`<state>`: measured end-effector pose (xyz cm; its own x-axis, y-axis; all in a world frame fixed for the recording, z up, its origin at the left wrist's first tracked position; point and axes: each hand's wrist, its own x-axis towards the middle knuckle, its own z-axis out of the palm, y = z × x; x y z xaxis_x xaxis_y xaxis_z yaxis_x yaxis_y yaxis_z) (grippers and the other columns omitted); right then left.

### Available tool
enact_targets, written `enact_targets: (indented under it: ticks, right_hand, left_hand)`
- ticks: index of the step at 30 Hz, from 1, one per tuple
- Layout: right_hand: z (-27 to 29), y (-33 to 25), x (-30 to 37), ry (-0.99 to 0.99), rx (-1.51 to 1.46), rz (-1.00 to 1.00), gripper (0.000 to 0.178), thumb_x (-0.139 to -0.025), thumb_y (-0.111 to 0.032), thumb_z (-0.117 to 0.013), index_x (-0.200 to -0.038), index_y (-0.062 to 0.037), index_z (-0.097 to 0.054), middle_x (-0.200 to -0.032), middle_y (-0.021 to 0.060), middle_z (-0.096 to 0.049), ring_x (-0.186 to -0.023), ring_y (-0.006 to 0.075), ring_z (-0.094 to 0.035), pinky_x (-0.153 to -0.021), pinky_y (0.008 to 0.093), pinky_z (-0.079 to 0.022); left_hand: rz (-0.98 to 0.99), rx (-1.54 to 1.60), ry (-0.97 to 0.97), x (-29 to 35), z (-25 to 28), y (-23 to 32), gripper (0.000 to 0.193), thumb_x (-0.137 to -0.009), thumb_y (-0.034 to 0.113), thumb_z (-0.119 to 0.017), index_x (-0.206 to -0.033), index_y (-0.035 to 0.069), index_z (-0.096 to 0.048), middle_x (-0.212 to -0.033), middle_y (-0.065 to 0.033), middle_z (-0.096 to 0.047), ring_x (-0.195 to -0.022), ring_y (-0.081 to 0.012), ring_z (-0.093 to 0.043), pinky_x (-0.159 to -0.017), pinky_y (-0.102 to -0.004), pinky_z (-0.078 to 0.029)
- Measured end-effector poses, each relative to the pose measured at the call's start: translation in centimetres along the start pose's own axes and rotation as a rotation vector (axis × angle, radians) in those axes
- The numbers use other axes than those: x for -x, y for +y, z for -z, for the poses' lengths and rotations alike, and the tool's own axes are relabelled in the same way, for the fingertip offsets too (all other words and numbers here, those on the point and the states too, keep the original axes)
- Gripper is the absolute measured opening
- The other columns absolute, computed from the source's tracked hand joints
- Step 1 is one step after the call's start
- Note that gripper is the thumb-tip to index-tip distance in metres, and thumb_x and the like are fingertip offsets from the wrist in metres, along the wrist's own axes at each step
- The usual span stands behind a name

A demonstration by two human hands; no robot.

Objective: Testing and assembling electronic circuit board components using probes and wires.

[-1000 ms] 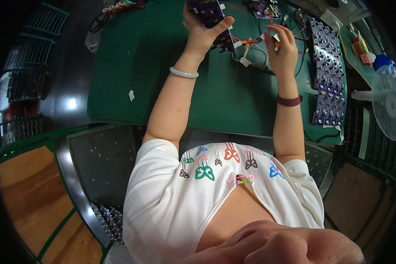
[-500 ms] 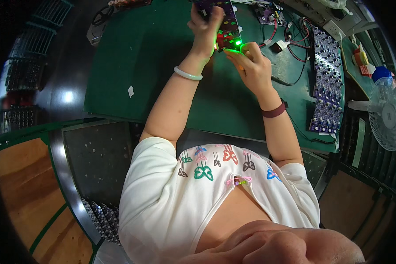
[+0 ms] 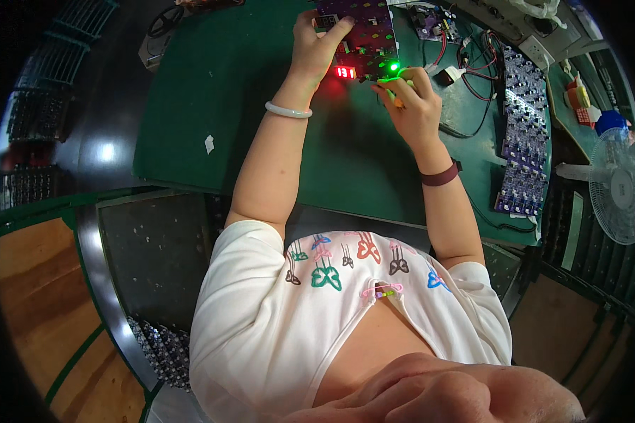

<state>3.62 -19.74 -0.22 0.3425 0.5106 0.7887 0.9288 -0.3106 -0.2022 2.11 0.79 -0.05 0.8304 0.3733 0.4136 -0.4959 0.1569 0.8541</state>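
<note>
A purple circuit board [image 3: 374,32] is held over the far part of the green table, partly cut off by the top edge. My left hand [image 3: 316,46] grips its left side, with the thumb lying across its face. Near the board's lower left corner a small digit display [image 3: 345,72] glows red. At the lower right corner shines a green light [image 3: 394,68]. Beside that light is my right hand [image 3: 415,102], its fingers pinched together at the board's near edge. Something small and yellow-orange shows among those fingers; what they hold is hidden.
Rows of purple circuit boards [image 3: 523,134] lie along the table's right side. Red and black cables [image 3: 481,70] and another board [image 3: 430,22] lie beyond my right hand. A white fan [image 3: 619,185] stands at the far right. A paper scrap [image 3: 209,144] lies on the green table [image 3: 183,120].
The board has shifted slightly right and turned, so its red display now shows plainly. My left hand has moved a little left, and my right hand slightly right with the board's corner.
</note>
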Motion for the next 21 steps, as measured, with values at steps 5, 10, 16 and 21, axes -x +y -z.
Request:
enact_targets:
  ticks: [5,10,16,21]
  right_hand:
    - [-0.5,0.0,0.2,0.018,0.010,-0.021,0.024,-0.072,-0.014,-0.086,-0.077,-0.0096,-0.063,-0.088,0.0037,-0.056,-0.059,0.0177,-0.060,-0.053,0.0316,-0.049]
    - [-0.1,0.0,0.0,-0.003,-0.010,-0.040,0.022,-0.071,-0.013,-0.086,-0.081,-0.0105,-0.066,-0.087,0.0038,-0.055,-0.059,0.0172,-0.060,-0.053,0.0310,-0.048]
    - [3.2,-0.1,-0.5,0.271,-0.118,-0.049,0.015,-0.083,-0.018,-0.077,-0.092,-0.0060,-0.072,-0.093,0.0081,-0.057,-0.058,0.0149,-0.057,-0.053,0.0274,-0.045]
    - [3.4,0.6,0.1,0.625,-0.574,-0.091,0.050,-0.101,-0.040,-0.052,-0.087,0.0040,-0.070,-0.092,0.0094,-0.061,-0.056,0.0116,-0.051,-0.053,0.0241,-0.041]
  left_hand:
    - [0.106,-0.018,0.113,0.3,0.8,-1.0,0.040,-0.091,0.017,-0.070,-0.124,0.006,-0.051,-0.112,-0.0055,-0.061,-0.100,-0.0171,-0.061,-0.087,-0.0339,-0.050]
    - [0.145,-0.039,0.216,1.0,-1.5,0.4,0.059,-0.091,0.032,-0.070,-0.133,0.003,-0.041,-0.125,-0.0083,-0.054,-0.117,-0.0181,-0.054,-0.103,-0.0360,-0.040]
    - [0.173,-0.017,0.225,1.0,-0.6,0.7,0.059,-0.091,0.031,-0.070,-0.134,0.003,-0.040,-0.122,-0.0074,-0.055,-0.116,-0.0174,-0.054,-0.099,-0.0351,-0.042]
    - [0.182,-0.013,0.235,1.0,-1.1,0.4,0.062,-0.090,0.033,-0.070,-0.135,0.003,-0.038,-0.125,-0.0087,-0.055,-0.116,-0.0175,-0.053,-0.100,-0.0360,-0.042]
